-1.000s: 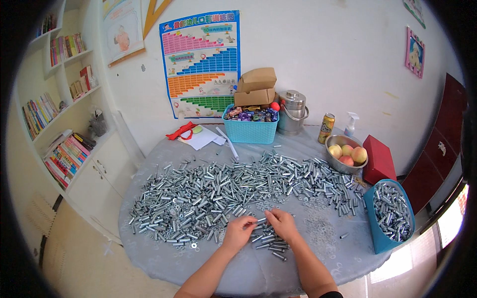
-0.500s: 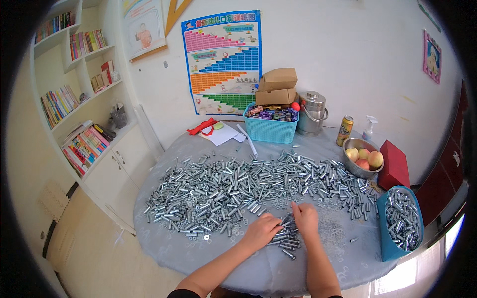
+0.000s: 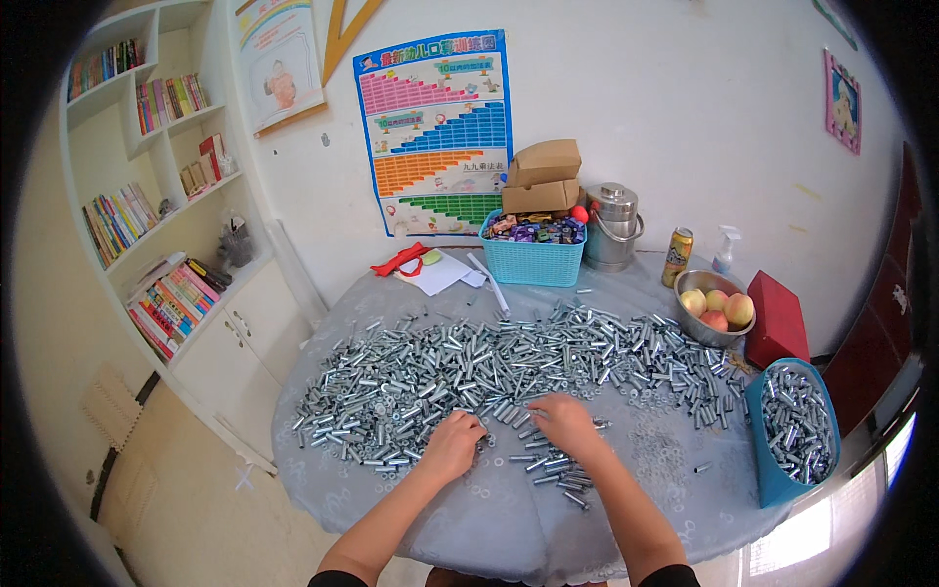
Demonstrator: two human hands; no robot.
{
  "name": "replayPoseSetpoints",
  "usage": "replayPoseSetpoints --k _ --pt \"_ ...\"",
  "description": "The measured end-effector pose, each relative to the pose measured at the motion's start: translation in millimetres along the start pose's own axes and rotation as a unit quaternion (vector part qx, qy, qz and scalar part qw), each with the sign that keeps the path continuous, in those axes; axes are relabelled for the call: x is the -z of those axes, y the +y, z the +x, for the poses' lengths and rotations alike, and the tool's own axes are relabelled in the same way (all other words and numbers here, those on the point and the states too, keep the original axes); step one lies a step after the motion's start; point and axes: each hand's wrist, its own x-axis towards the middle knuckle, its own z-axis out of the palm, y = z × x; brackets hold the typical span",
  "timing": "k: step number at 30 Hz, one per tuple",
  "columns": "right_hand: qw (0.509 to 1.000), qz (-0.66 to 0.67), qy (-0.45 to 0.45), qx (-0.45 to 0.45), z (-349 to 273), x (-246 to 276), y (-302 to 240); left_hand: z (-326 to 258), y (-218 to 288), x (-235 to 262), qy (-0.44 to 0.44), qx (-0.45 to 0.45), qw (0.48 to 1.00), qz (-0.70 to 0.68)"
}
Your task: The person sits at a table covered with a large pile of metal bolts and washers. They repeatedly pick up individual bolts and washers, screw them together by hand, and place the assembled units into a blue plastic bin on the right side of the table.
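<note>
A wide heap of silvery metal sleeves and bolts (image 3: 391, 377) covers the middle of the table. At its near edge my left hand (image 3: 452, 445) is curled closed beside the pile; whatever its fingertips hold is too small to make out. My right hand (image 3: 565, 427) reaches in a little further right, fingers bent and drawn together over the sleeves, their tips partly hidden among the parts. Below my right wrist lies a smaller group of assembled bolts (image 3: 562, 474), some with sleeves on. Flat washers (image 3: 648, 399) are scattered along the heap's near right edge.
A blue basket (image 3: 776, 491) full of sleeved bolts stands at the right edge. Behind it sit a red box (image 3: 778, 318), a metal bowl (image 3: 729, 338) of fruit, a can (image 3: 677, 256) and a spray bottle (image 3: 725, 252). Farther back are a turquoise basket (image 3: 533, 264) and a steel pot (image 3: 613, 249).
Both hands have moved left, away from the small group of assembled bolts to the heap's near edge. They are now farther apart, and more of that group shows.
</note>
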Motion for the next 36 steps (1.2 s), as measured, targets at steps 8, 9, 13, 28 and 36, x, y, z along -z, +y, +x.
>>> replayPoseSetpoints --k 8,9,13,28,36 --pt "0.979 -0.121 -0.035 0.16 40.9 -56.8 -2.3 4.6 -11.3 -8.0 0.025 -0.012 1.0 0.001" --pt "0.974 -0.141 -0.041 0.17 42.6 -62.3 -4.9 3.7 -11.8 -8.5 0.029 -0.013 0.999 -0.008" --pt "0.961 -0.216 -0.068 0.156 49.9 -65.9 -16.0 6.0 -7.8 -7.8 0.04 -0.018 0.998 -0.036" --pt "0.98 -0.157 -0.076 0.098 42.6 -66.6 -17.3 16.2 -16.6 -5.7 -0.052 -0.021 0.998 -0.004" --pt "0.989 0.12 0.036 -0.082 20.5 -17.5 -32.2 16.1 -21.4 -3.0 -0.075 -0.03 0.995 -0.05"
